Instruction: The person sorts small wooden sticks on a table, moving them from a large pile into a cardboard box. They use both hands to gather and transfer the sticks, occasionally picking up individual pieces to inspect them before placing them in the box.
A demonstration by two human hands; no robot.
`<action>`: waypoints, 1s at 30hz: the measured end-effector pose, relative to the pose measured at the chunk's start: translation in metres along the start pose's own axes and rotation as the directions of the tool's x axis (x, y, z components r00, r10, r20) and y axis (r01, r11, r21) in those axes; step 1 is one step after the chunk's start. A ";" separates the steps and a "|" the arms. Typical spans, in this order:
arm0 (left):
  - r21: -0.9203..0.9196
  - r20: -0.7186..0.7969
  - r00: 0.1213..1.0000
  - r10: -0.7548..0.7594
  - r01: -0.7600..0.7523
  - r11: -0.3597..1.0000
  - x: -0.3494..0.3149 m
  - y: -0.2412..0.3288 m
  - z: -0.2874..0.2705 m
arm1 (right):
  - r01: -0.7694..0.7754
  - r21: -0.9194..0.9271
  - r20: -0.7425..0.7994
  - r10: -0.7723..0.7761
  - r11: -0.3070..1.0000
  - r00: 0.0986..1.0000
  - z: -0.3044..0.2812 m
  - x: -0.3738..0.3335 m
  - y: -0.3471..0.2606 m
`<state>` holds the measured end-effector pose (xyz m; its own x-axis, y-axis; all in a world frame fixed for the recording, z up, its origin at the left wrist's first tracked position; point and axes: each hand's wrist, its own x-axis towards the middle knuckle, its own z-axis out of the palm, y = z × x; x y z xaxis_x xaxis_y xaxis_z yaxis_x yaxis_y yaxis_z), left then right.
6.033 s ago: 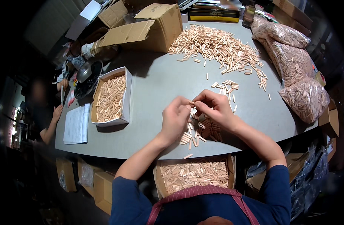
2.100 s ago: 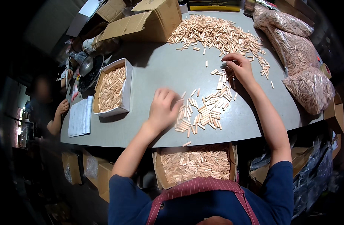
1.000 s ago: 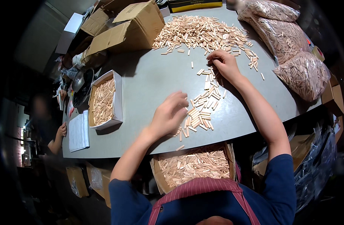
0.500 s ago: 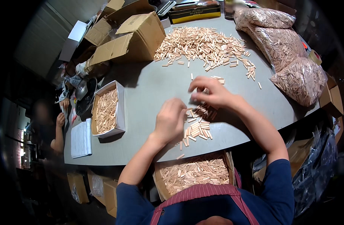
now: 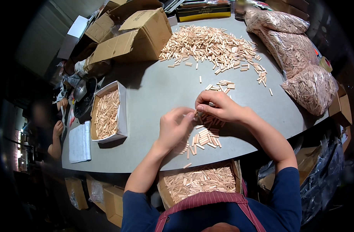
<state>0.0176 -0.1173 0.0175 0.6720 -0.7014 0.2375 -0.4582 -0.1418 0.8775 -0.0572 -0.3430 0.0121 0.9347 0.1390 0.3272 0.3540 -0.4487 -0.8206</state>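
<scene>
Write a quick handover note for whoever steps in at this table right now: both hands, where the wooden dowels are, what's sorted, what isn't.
Left hand and right hand meet fingertip to fingertip over the small pile of dowels near the table edge; what their grip holds is too small to tell.
Done: dowels fill the white tray at left and the box at the lap.
Left: the big loose heap farther back and the full clear bags at right.
</scene>
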 end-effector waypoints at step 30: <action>0.161 0.009 0.997 0.078 -0.078 0.984 -0.017 0.002 0.004 | 0.083 -0.073 0.023 -0.082 0.994 0.996 0.014 -0.005 -0.025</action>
<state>0.0031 -0.1086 0.0130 0.6292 -0.7164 0.3014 -0.5971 -0.1972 0.7776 -0.0700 -0.3205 0.0246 0.9031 0.1953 0.3825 0.4273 -0.4989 -0.7540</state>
